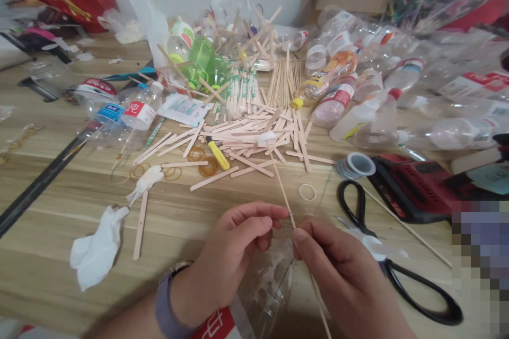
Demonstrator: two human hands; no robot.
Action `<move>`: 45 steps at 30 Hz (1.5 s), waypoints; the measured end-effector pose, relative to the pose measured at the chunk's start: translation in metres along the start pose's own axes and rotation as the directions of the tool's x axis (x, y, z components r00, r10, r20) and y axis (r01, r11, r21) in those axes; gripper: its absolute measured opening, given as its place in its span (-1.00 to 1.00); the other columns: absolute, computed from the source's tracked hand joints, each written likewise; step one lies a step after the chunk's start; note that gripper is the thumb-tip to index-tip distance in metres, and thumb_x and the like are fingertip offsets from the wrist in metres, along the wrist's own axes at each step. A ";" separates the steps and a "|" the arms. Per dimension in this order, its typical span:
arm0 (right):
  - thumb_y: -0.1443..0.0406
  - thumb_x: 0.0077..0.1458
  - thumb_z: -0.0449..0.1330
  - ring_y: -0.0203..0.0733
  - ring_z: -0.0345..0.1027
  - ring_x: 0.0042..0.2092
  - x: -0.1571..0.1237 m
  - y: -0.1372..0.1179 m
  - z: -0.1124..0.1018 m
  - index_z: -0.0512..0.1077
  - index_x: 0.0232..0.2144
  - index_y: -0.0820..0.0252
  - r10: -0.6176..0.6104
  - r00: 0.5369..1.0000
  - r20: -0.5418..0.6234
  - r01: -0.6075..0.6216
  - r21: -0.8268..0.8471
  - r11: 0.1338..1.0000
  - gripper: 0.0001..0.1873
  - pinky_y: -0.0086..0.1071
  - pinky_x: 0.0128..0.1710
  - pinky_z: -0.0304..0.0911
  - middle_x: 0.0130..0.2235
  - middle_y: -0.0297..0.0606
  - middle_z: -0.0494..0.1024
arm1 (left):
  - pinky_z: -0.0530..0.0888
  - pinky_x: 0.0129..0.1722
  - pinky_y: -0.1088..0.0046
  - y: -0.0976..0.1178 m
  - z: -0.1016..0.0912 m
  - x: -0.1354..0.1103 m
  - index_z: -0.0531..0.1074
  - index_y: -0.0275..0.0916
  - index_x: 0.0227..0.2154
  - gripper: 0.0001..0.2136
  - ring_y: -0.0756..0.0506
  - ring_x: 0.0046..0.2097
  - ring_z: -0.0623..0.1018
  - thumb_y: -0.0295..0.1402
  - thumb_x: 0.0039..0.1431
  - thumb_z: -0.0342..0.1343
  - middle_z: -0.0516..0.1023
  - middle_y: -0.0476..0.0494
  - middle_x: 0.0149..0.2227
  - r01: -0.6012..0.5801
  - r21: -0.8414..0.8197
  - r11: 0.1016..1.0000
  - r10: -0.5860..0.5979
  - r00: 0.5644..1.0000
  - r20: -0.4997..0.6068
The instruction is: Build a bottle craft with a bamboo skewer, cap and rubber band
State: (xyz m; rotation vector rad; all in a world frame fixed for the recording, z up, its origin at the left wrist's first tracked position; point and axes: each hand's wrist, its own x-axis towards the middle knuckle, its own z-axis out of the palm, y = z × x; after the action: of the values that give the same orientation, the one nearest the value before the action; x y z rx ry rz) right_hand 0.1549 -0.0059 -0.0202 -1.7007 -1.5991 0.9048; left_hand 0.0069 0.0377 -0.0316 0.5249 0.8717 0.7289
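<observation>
My right hand (338,270) pinches a thin bamboo skewer (280,180) between thumb and forefinger. A small turn of teal thread (290,215) sits on the skewer just beyond that grip. My left hand (242,243), with a purple band on its wrist, is loosely curled; its forefinger tip touches the skewer at the thread. Whether its other fingers hold anything is hidden. A white bottle cap (265,139) shows at the skewer's far end; I cannot tell if they are joined. Below my hands lies a clear plastic bottle (272,280), partly hidden, with a dark thread across it.
Black-handled scissors (421,291), a thread spool (360,164) and a red-black tool battery (413,180) lie to the right. Ahead are scattered wooden craft sticks (250,137), a yellow-handled screwdriver (218,154) and several plastic bottles (334,100). Crumpled tissue (99,249) lies left.
</observation>
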 end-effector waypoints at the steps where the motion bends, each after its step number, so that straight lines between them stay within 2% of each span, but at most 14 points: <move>1: 0.21 0.24 -0.08 -0.34 0.10 -0.56 0.000 0.000 0.000 0.19 -0.61 0.12 -0.014 1.000 -0.005 0.014 -0.010 1.000 -0.62 -0.48 -0.57 0.07 -0.62 -0.45 0.20 | 0.21 -0.39 0.53 0.000 0.000 0.000 0.65 -0.22 -0.39 -0.85 0.06 -0.45 0.29 -0.36 -0.06 0.23 0.46 -0.04 -0.45 0.001 -0.003 1.000 -0.001 1.000 0.000; 8: 0.25 0.24 -0.08 -0.35 0.08 -0.58 0.001 0.002 0.001 0.14 -0.62 0.11 -0.080 0.997 -0.014 0.080 -0.037 0.996 -0.63 -0.50 -0.59 0.07 -0.63 -0.47 0.18 | 0.22 -0.39 0.54 0.000 -0.001 0.000 0.65 -0.23 -0.40 -0.84 0.07 -0.45 0.31 -0.38 -0.08 0.23 0.47 -0.03 -0.46 -0.001 -0.008 1.000 0.001 1.000 0.005; 25: 0.26 0.25 -0.09 -0.36 0.11 -0.57 0.000 0.002 0.002 0.14 -0.61 0.12 -0.103 0.995 -0.009 0.103 -0.041 0.994 -0.64 -0.51 -0.60 0.07 -0.62 -0.47 0.19 | 0.23 -0.40 0.55 0.000 -0.001 0.002 0.64 -0.24 -0.40 -0.85 0.09 -0.45 0.32 -0.39 -0.09 0.25 0.49 -0.03 -0.45 0.022 -0.013 1.000 -0.022 1.000 0.007; 35: 0.24 0.26 -0.09 -0.35 0.10 -0.56 0.001 0.003 0.003 0.11 -0.61 0.11 -0.062 0.998 0.013 0.062 -0.016 0.998 -0.63 -0.49 -0.58 0.07 -0.61 -0.46 0.19 | 0.23 -0.37 0.55 -0.003 -0.004 0.000 0.64 -0.19 -0.35 -0.85 0.09 -0.43 0.31 -0.39 0.00 0.21 0.51 -0.01 -0.42 -0.034 0.051 0.998 0.033 0.999 0.024; 45: 0.24 0.26 -0.09 -0.35 0.08 -0.56 0.000 0.004 0.002 0.12 -0.61 0.11 -0.070 0.998 0.004 0.070 -0.028 0.997 -0.63 -0.49 -0.58 0.06 -0.61 -0.46 0.18 | 0.26 -0.32 0.55 -0.006 -0.008 0.001 0.63 -0.13 -0.30 -0.84 0.06 -0.37 0.33 -0.39 0.08 0.17 0.53 -0.01 -0.37 -0.092 0.139 0.986 0.087 0.995 0.041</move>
State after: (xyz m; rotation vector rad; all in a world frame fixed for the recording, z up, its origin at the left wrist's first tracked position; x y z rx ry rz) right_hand 0.1550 -0.0062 -0.0247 -1.6518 -1.6701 0.8546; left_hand 0.0028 0.0356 -0.0413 0.7044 0.8751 0.7409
